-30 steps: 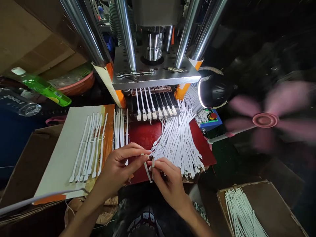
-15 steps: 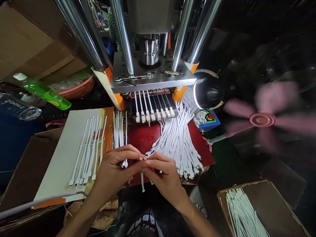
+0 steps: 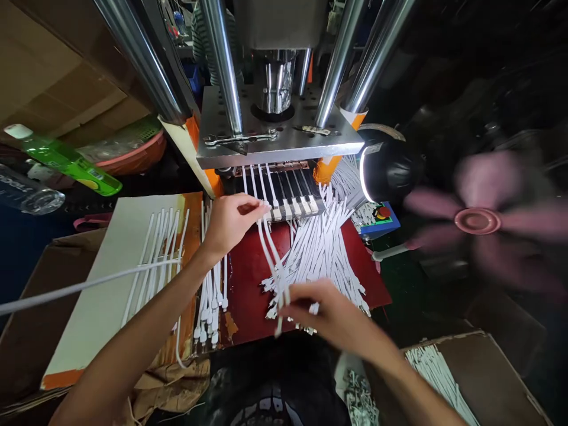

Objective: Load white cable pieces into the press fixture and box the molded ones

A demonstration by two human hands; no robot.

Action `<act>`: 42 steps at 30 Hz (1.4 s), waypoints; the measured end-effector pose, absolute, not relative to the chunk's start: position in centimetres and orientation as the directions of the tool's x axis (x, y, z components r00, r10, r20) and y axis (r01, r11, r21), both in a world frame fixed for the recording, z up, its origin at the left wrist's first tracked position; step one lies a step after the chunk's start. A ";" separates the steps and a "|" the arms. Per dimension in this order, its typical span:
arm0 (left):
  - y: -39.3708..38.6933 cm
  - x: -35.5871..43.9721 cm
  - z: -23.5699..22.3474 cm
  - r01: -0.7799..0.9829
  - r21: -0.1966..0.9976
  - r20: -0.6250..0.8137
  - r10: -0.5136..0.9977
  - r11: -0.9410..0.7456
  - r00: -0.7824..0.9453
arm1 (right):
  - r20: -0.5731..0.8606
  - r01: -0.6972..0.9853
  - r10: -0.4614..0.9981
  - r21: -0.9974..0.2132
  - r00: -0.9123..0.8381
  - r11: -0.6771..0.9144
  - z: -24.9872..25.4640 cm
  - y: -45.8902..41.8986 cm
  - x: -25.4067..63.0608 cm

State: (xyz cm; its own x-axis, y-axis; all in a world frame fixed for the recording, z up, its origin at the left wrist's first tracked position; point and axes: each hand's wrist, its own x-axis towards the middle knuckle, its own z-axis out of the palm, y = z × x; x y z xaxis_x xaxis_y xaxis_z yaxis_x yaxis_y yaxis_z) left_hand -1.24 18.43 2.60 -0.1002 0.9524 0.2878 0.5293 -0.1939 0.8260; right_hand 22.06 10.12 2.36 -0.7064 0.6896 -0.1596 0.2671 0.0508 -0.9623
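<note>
My left hand [image 3: 233,222] is closed in a pinch on the ends of two short white cables [image 3: 268,245], at the front edge of the black mould block [image 3: 288,192] under the press. The cables hang from those fingers down toward me. Around their lower part, my right hand [image 3: 322,307] has its thumb and forefinger, slightly blurred by motion. More white cables lie in the block with their plug ends along its front edge; my left fingers cover some of them. A large heap of white cables [image 3: 317,254] spreads on the red work surface [image 3: 244,260].
The steel press plate [image 3: 279,142] hangs above the block, with a wrench [image 3: 242,137] on it. Cables lie on a white board [image 3: 102,266] at left. A lamp [image 3: 390,168], a spinning pink fan [image 3: 477,220] and a cardboard box [image 3: 501,373] of cables stand at right.
My hands were together over the front of the red surface, holding small plug ends. The left has moved forward to the mould block; the right has moved right, to the cables' lower part.
</note>
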 end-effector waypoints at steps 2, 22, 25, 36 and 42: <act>21.2 -0.5 1.7 0.610 0.761 0.333 0.940 -0.221 -0.075 | -0.114 0.288 0.760 -0.953 -0.640 0.099 3.8 14.9 23.2; 21.7 -0.2 0.3 0.712 0.006 0.368 0.663 -0.703 0.652 | 0.212 0.269 0.799 -0.867 -0.562 0.419 -0.3 34.2 19.1; 21.4 0.5 0.2 0.747 -0.029 0.325 0.701 -0.664 0.635 | 0.201 0.234 0.816 -0.896 -0.541 0.376 -0.4 34.2 19.3; 18.7 5.4 -0.4 0.924 0.035 0.285 0.890 -0.381 0.356 | 0.263 0.707 0.789 -0.350 -0.555 0.614 1.4 28.4 21.3; 22.5 4.5 0.6 0.927 0.168 0.274 0.920 -0.334 0.282 | 0.103 0.828 0.831 -0.081 -0.546 0.555 2.0 30.1 19.4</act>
